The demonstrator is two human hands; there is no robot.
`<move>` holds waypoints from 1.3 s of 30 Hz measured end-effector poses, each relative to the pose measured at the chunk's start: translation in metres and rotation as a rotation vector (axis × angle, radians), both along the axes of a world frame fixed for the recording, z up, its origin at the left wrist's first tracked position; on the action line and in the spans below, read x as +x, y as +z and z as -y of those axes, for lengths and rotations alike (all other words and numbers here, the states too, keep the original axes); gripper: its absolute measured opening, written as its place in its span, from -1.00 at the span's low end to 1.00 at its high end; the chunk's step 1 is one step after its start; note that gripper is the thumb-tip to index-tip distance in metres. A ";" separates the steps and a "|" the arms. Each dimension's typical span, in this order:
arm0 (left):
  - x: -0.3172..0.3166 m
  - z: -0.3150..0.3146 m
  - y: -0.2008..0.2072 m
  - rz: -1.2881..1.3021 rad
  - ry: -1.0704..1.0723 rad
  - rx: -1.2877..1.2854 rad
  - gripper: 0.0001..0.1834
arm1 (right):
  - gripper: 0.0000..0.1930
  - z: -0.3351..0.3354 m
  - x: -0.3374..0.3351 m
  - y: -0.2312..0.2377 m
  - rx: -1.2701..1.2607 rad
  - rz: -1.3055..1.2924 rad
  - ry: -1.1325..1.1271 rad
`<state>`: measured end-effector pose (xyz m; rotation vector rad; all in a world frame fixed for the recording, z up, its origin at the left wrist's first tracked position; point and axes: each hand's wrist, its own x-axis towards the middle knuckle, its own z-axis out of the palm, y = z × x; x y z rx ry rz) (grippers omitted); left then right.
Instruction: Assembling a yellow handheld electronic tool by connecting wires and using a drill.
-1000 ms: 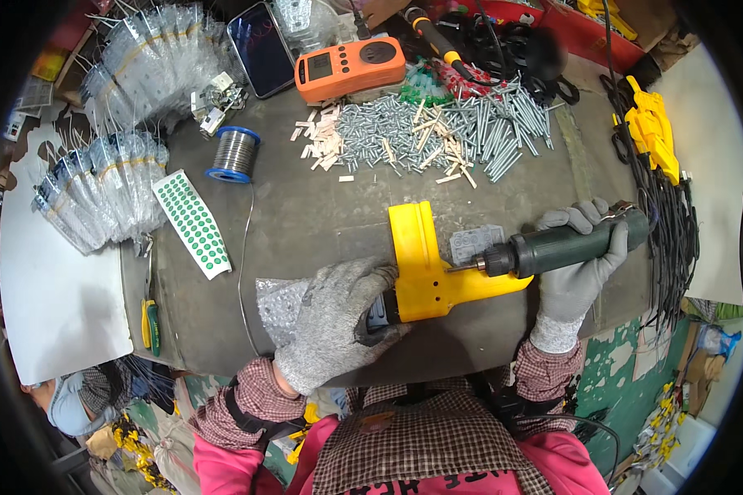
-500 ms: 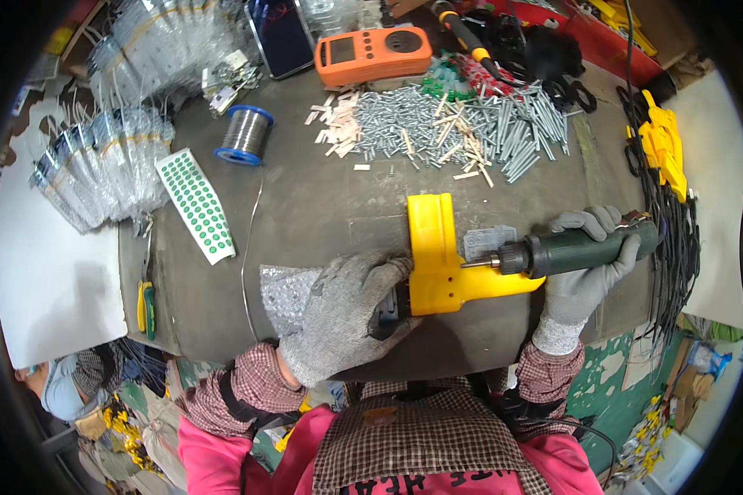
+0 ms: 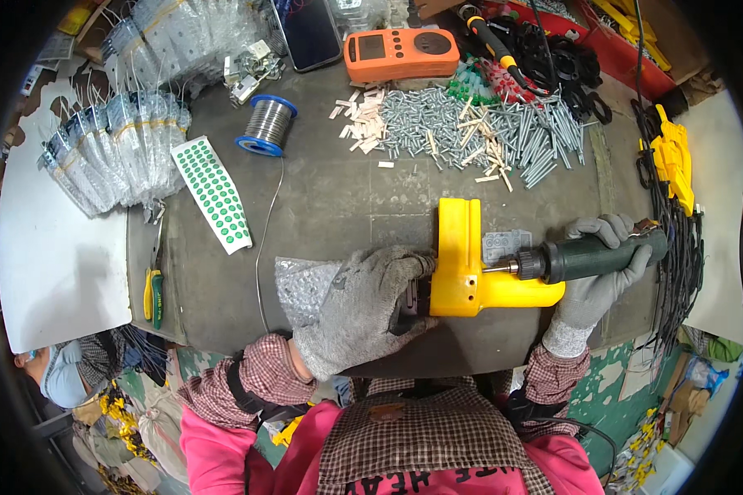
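In grey gloves, both of my hands are at the near middle of the table. My left hand (image 3: 367,301) is closed round the dark end of a yellow plastic housing (image 3: 460,256). My right hand (image 3: 598,276) grips a dark green electric screwdriver (image 3: 602,254), held level. Its bit meets the right side of the housing, where small dark holes show. Bubble wrap (image 3: 304,289) lies partly under my left hand. Behind the screwdriver's tip is a small clear plastic piece (image 3: 506,245). What the left fingers cover on the dark end is hidden.
Screws (image 3: 425,124) are heaped at the back, beside an orange meter (image 3: 402,55) and a phone (image 3: 308,33). A solder spool (image 3: 267,125), a green-dotted sticker sheet (image 3: 213,194), bagged parts (image 3: 120,148) and cutters (image 3: 153,293) lie left. Black cables (image 3: 677,264) hang right.
The whole scene has shifted slightly to the right in the picture. Both hands keep their holds, and the screwdriver's bit stays against the yellow housing.
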<state>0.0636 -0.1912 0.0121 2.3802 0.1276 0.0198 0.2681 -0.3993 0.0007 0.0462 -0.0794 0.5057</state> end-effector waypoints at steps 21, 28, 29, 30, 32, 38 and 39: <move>0.002 0.003 -0.003 0.087 0.108 -0.036 -0.38 | -0.69 -0.005 0.002 -0.001 -0.110 0.025 0.015; 0.000 0.001 -0.005 0.085 0.072 -0.025 -0.35 | -0.68 -0.008 0.006 -0.002 -0.066 0.020 0.053; -0.001 0.003 -0.006 0.121 0.111 -0.012 -0.37 | -0.67 -0.007 0.005 -0.002 -0.043 0.069 0.054; -0.001 0.004 -0.006 0.122 0.114 -0.013 -0.37 | -0.67 -0.007 0.005 -0.001 -0.044 0.070 0.057; 0.001 0.000 -0.008 0.078 0.070 -0.065 -0.35 | -0.66 -0.008 0.005 0.001 -0.005 0.027 0.038; -0.006 -0.005 0.011 0.166 0.123 -0.064 -0.20 | -0.63 0.012 -0.005 0.000 0.022 0.122 -0.075; -0.012 -0.010 0.002 0.059 0.147 -0.091 -0.13 | -0.64 0.017 -0.008 -0.004 0.025 0.131 -0.079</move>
